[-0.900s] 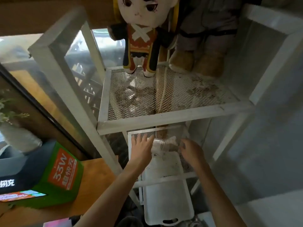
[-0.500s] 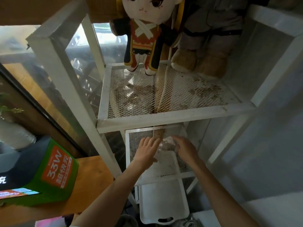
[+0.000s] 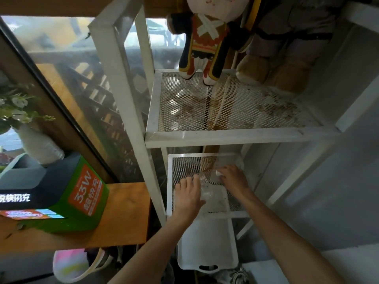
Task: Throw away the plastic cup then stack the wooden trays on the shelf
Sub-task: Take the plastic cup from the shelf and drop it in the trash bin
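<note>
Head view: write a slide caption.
Left hand touches a clear plastic cup at the lower mesh shelf; right hand beside it.

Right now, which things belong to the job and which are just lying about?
Job: cup, left hand, right hand, shelf.
Lying about: doll, green box, vase.

The left hand (image 3: 189, 194) hides part of the plastic cup (image 3: 205, 188).
</note>
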`<action>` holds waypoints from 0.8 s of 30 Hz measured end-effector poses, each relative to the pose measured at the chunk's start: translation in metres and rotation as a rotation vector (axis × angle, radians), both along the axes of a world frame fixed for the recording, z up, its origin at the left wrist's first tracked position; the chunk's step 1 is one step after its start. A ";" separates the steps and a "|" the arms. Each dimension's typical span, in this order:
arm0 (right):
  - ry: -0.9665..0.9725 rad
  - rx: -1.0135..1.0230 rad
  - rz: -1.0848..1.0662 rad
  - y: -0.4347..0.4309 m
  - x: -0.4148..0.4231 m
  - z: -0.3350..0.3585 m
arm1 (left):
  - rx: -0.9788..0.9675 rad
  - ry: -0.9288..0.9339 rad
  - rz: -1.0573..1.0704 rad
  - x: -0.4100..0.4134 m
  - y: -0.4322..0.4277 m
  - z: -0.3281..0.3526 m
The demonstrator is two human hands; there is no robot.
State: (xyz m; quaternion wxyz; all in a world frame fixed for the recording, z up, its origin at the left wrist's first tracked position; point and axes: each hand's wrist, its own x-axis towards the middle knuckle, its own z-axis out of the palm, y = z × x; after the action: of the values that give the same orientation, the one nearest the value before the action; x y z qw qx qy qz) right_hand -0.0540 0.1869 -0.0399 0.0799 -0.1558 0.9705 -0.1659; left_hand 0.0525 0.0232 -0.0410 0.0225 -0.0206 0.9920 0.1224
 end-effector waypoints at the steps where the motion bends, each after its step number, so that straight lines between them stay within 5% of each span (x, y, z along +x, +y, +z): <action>1: -0.004 -0.022 -0.033 0.001 0.003 0.001 | -0.024 -0.005 -0.017 0.002 0.001 0.001; 6: 0.006 -0.147 -0.126 0.010 0.028 0.003 | -0.040 -0.026 -0.054 0.012 0.005 0.005; 17: -0.456 -1.122 -0.562 0.043 0.100 0.012 | 0.012 0.019 -0.226 0.076 -0.008 0.005; 24: -0.413 -1.184 -0.591 0.003 0.181 0.021 | 0.047 0.013 -0.244 0.147 -0.074 0.018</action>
State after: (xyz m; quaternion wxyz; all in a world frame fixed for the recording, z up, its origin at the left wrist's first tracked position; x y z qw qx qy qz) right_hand 0.1273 0.1902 -0.0189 0.1162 0.1323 0.6833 -0.7086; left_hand 0.1995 -0.0505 -0.0233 0.0312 0.1015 0.9842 0.1419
